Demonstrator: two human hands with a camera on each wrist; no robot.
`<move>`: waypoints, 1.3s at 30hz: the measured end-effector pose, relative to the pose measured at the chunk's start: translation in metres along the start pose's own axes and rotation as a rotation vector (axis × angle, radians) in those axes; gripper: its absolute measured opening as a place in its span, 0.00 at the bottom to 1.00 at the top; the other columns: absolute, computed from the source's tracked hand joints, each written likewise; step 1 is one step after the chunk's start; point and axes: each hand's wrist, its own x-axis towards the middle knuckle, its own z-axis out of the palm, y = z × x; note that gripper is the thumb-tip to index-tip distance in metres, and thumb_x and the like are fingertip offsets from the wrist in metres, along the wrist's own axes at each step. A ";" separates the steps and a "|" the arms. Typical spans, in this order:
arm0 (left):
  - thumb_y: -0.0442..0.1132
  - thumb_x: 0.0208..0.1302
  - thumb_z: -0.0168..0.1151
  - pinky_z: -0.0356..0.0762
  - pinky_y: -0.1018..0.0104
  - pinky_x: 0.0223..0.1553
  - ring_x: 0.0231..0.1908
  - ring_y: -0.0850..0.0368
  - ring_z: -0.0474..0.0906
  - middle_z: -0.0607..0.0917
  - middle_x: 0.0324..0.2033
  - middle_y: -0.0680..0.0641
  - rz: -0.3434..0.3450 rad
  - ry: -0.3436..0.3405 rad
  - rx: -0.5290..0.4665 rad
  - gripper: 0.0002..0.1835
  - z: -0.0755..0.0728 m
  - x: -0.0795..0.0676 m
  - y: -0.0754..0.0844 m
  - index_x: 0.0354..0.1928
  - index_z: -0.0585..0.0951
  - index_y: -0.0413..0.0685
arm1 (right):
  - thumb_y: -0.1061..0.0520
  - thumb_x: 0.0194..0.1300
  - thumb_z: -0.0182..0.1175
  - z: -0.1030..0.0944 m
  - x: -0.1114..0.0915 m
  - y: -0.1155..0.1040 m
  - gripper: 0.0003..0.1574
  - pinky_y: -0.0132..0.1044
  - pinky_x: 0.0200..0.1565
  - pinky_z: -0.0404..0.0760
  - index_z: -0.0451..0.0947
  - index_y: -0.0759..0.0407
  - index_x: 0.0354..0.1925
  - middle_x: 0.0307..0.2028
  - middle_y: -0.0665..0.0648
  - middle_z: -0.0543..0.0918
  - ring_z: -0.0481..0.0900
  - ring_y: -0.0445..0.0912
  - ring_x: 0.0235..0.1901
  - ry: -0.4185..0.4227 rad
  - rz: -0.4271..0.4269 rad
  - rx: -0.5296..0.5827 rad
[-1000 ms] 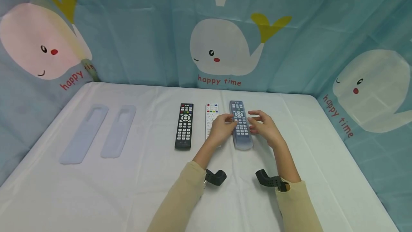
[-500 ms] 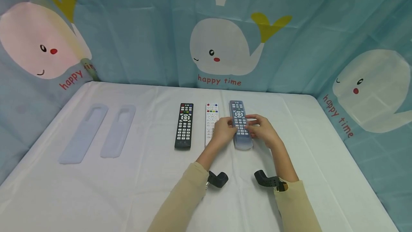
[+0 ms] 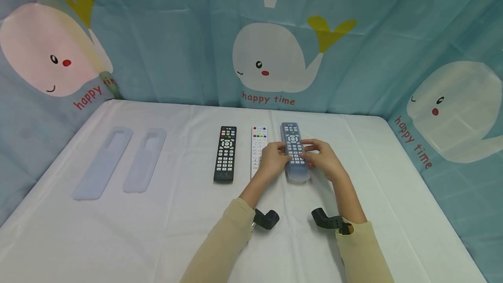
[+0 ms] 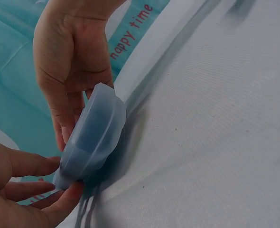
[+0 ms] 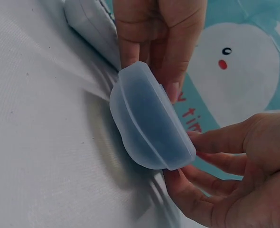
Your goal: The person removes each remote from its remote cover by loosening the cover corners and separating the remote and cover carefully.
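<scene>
Right hand (image 3: 324, 160) has moved onto the sleeved remote (image 3: 297, 172) since one second ago; its fingers clamp the 3 o'clock edge. Left hand (image 3: 273, 160) fingers clamp the 9 o'clock edge. Sleeved remote sits between the hands; at its 9 o'clock, white remote (image 3: 258, 146), then black remote (image 3: 225, 155), lie on the table (image 3: 188, 230).

The left hand (image 3: 273, 160) partly hides the white remote (image 3: 258, 144); the blue-gray remote (image 3: 295, 150) at the right hand (image 3: 323, 159) is printed illegibly small.

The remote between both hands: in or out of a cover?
In: a translucent cover encloses the remote, wrapping its near end.
</scene>
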 end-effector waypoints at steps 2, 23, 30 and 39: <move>0.25 0.65 0.70 0.88 0.64 0.46 0.52 0.44 0.87 0.86 0.55 0.33 -0.003 -0.001 -0.011 0.26 0.000 -0.001 0.002 0.65 0.78 0.28 | 0.65 0.75 0.60 -0.001 -0.001 -0.001 0.32 0.34 0.40 0.84 0.68 0.69 0.74 0.66 0.75 0.74 0.81 0.50 0.47 0.004 -0.002 0.001; 0.22 0.62 0.71 0.87 0.64 0.51 0.54 0.45 0.86 0.84 0.58 0.36 -0.016 0.011 -0.153 0.31 -0.011 -0.004 0.016 0.68 0.77 0.31 | 0.66 0.74 0.62 -0.012 -0.008 -0.016 0.41 0.31 0.43 0.87 0.60 0.68 0.79 0.68 0.73 0.72 0.82 0.52 0.50 0.025 0.017 0.050; 0.22 0.62 0.70 0.87 0.66 0.50 0.52 0.49 0.86 0.83 0.58 0.37 -0.024 -0.030 -0.182 0.33 -0.015 -0.003 0.017 0.71 0.75 0.32 | 0.66 0.74 0.62 -0.015 -0.010 -0.021 0.40 0.32 0.49 0.87 0.60 0.71 0.78 0.70 0.72 0.69 0.81 0.51 0.51 -0.007 0.037 0.078; 0.23 0.62 0.71 0.87 0.64 0.50 0.51 0.46 0.85 0.82 0.55 0.39 0.016 -0.063 -0.188 0.32 -0.021 -0.003 0.018 0.69 0.78 0.35 | 0.69 0.71 0.62 -0.015 -0.013 -0.023 0.43 0.32 0.50 0.86 0.58 0.70 0.79 0.69 0.71 0.67 0.79 0.51 0.53 -0.027 0.014 0.117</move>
